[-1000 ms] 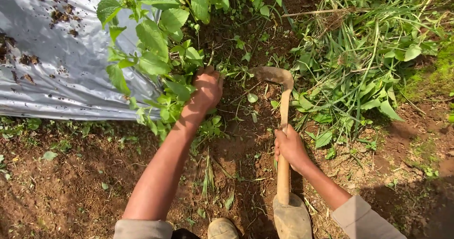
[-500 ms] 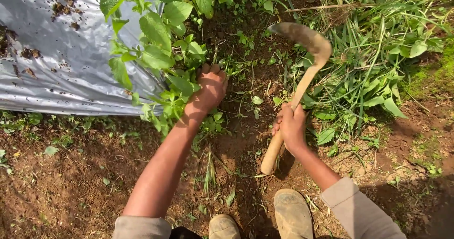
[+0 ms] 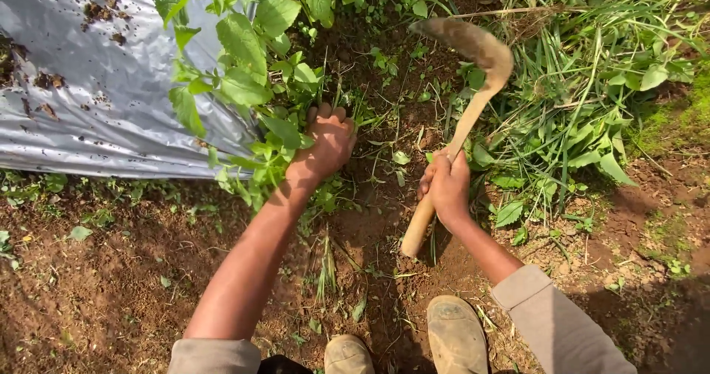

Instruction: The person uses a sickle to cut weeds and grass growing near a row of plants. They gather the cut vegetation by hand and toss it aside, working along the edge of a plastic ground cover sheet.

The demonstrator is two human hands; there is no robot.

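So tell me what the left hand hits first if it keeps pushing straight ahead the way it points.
The left hand points up the picture into the leafy weeds; their stems come first, probably, though depth is unclear.

The fingertips of the left hand (image 3: 325, 145) are buried among the leaves of the broad-leaved plant (image 3: 244, 56), whose stems are hidden at ground level and whose top is cut off by the upper edge. The middle of the wooden handle (image 3: 466, 126) is covered by the right hand (image 3: 446, 185). The curved blade (image 3: 470, 45) is slightly blurred, so its edge cannot be made out. The silver plastic sheet (image 3: 89, 93) is cut off at the left and upper edges. Both shoes (image 3: 455, 337) are cut off by the lower edge, as are both sleeves (image 3: 555, 329). The soil under the cut grass (image 3: 592, 100) is concealed.
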